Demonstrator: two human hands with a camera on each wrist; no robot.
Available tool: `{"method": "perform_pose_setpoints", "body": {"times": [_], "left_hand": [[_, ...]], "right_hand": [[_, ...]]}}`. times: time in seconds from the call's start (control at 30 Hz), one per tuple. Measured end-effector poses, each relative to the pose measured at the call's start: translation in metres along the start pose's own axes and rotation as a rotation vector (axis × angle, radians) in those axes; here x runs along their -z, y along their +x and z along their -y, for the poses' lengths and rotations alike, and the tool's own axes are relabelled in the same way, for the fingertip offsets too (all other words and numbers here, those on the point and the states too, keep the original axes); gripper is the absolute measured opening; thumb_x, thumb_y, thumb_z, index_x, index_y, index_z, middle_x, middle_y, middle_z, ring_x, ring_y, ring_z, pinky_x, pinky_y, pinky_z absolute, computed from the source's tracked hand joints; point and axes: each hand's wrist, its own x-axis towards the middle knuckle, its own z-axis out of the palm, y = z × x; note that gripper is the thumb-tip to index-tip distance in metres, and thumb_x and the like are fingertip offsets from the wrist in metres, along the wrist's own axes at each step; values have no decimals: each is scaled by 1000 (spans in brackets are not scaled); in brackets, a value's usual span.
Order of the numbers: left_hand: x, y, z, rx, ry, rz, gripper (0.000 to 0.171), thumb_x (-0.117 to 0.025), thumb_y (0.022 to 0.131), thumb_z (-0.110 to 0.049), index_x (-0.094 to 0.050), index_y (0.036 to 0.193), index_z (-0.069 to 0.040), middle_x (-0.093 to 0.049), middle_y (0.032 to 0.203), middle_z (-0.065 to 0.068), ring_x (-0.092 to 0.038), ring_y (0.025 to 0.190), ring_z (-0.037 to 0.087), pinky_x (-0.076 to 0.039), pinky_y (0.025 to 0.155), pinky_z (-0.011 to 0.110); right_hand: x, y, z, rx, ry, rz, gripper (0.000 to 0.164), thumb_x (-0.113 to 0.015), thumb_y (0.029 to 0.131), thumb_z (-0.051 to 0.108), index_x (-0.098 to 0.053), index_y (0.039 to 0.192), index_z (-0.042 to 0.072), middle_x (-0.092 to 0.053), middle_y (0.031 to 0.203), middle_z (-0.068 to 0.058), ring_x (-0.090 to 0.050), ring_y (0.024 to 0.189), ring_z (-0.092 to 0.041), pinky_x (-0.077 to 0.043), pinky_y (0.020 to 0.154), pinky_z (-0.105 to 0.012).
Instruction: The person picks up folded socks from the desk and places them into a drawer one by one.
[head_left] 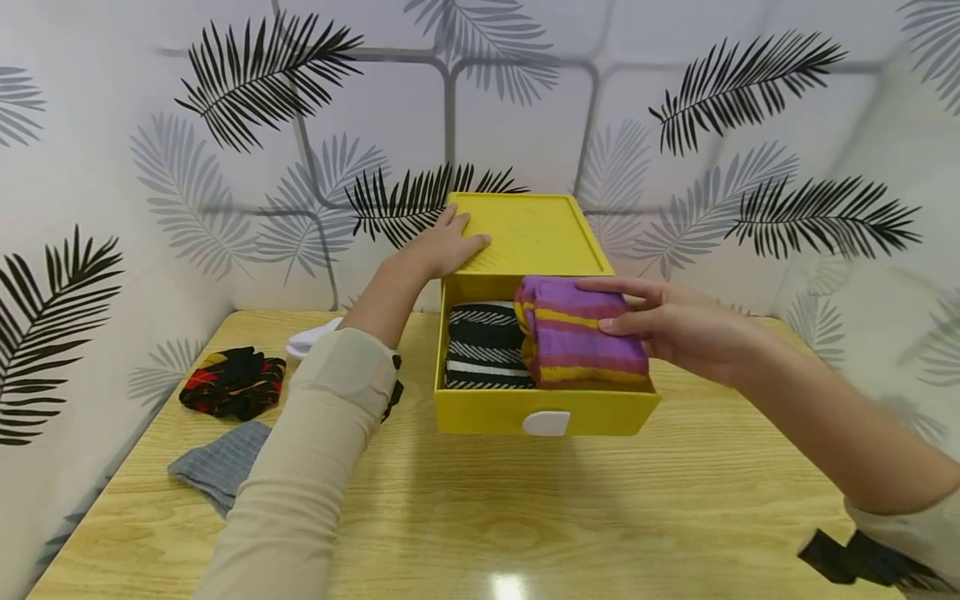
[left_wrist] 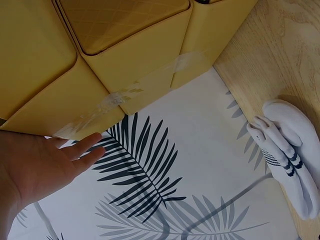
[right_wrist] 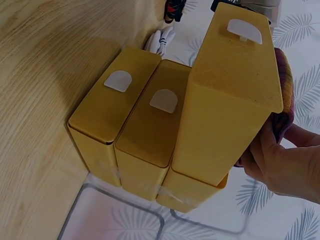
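A yellow drawer (head_left: 480, 414) with a white tab handle is pulled out from the top of a yellow drawer cabinet (head_left: 525, 229). Folded black-and-white striped socks (head_left: 486, 346) lie in its left half. My right hand (head_left: 678, 327) pinches folded purple socks (head_left: 581, 337) with yellow stripes at the drawer's right side, thumb in front and other fingers behind. Part of that bundle shows beyond the drawer in the right wrist view, beside the hand (right_wrist: 285, 162). With fingers spread, my left hand (head_left: 442, 247) rests at the cabinet's top left edge.
On the table's left lie black, red and yellow patterned socks (head_left: 234, 383), a grey checked sock (head_left: 221, 462) and white socks (left_wrist: 287, 155) with dark bands. Two closed drawers (right_wrist: 165, 100) sit below the pulled-out one. A leaf-patterned backdrop (head_left: 517, 108) stands behind the cabinet.
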Motion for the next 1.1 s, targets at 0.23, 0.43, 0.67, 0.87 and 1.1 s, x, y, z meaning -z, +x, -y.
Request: {"method": "perform_pose_setpoints", "body": {"times": [0.23, 0.43, 0.67, 0.87, 1.1], "left_hand": [[-1, 1, 0, -2, 9, -4, 68, -26, 96, -52, -6, 149, -14, 11, 152, 3, -3, 137, 31, -11, 107, 48], [-1, 0, 0, -1, 21, -5, 68, -26, 96, -52, -7, 149, -14, 11, 152, 3, -5, 136, 32, -13, 107, 47], [-1, 1, 1, -4, 39, -13, 68, -25, 96, -52, -7, 149, -14, 10, 152, 4, -6, 136, 32, -13, 107, 47], [-1, 1, 0, -3, 30, -11, 68, -26, 96, -52, -7, 149, -14, 11, 152, 3, -6, 136, 32, -13, 107, 48], [0, 1, 0, -2, 17, -8, 68, -27, 96, -52, -7, 149, -14, 11, 152, 3, -5, 137, 31, -12, 107, 48]], "right_hand": [[-12, 10, -3, 52, -329, -81, 53, -58, 90, 9, -38, 140, 6, -32, 132, -24, -43, 109, -35, -43, 88, -36], [-18, 13, -9, 188, -821, -166, 43, -64, 86, 10, -53, 128, 5, -45, 120, -23, -44, 106, -36, -37, 91, -46], [-31, 12, -6, 247, -1178, -271, 56, -71, 82, 16, -47, 130, 1, -56, 108, -23, -54, 94, -34, -44, 84, -49], [-33, 7, 5, 164, -1259, -365, 70, -72, 81, 22, -37, 137, 0, -59, 105, -21, -56, 89, -34, -46, 77, -49], [-22, -14, 14, 205, -1166, -379, 66, -67, 85, 23, -34, 139, 3, -62, 101, -18, -61, 60, -18, -50, 56, -34]]}}
